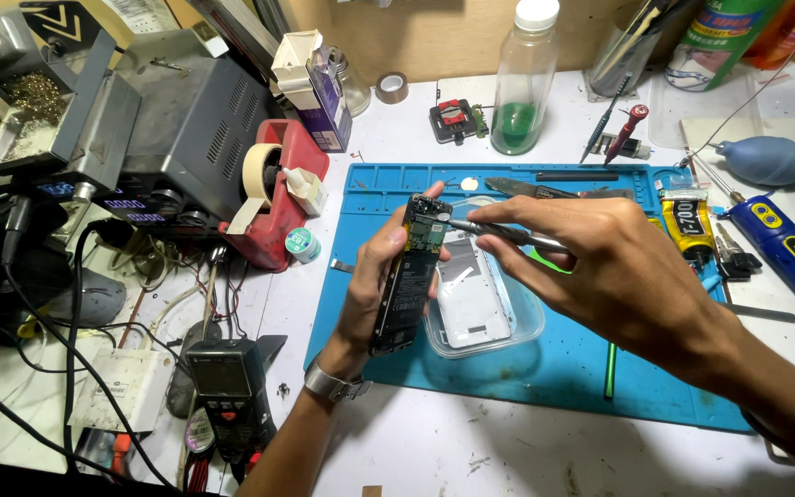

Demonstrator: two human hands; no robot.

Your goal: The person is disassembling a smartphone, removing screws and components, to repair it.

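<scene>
My left hand (372, 276) grips an opened phone (409, 276) upright over the blue work mat (563, 377), its circuit board and dark battery facing me. My right hand (591, 258) holds slim metal tweezers (499, 232), whose tip touches the green board at the phone's top end. Just behind the phone sits a clear plastic tray (526, 322) with a white phone back cover (471, 299) lying inside it.
A red tape dispenser (273, 189) and a dark soldering station (186, 120) stand at the left. A multimeter (227, 391) lies among cables at the lower left. A bottle of green liquid (522, 83) stands behind the mat; glue tubes (687, 225) and a blue blower (766, 161) lie right.
</scene>
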